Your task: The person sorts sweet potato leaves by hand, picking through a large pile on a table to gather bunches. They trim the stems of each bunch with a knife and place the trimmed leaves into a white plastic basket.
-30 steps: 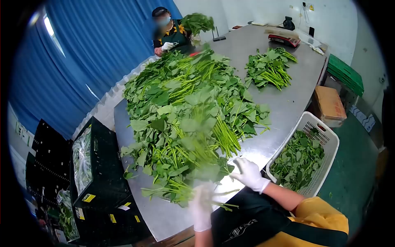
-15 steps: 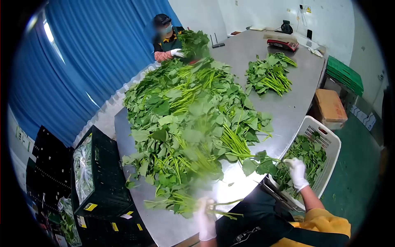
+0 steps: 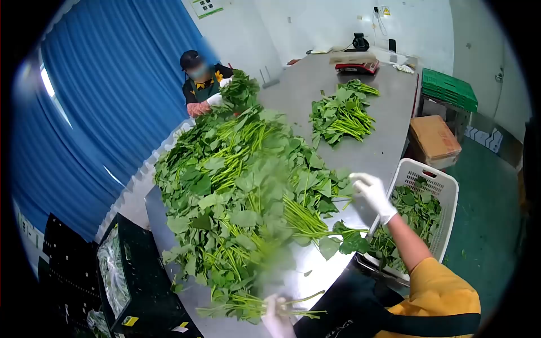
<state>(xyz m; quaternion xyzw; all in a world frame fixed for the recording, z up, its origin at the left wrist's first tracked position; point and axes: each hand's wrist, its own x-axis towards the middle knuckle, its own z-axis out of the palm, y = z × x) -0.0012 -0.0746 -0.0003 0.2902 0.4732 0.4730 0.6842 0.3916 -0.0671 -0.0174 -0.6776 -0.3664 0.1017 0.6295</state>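
Leafy greens [image 3: 231,191] heaped on steel table [image 3: 389,124], stem bunch [image 3: 245,305] clasped by left hand [image 3: 276,316] at heap's 6 o'clock, right hand [image 3: 372,195] held apart, loosely spread at heap's 3 o'clock, leaf contact unclear

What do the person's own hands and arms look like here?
The left hand and right hand wear white gloves; the right one ends around the wrist. The right arm has a yellow sleeve. The left sleeve is out of view.
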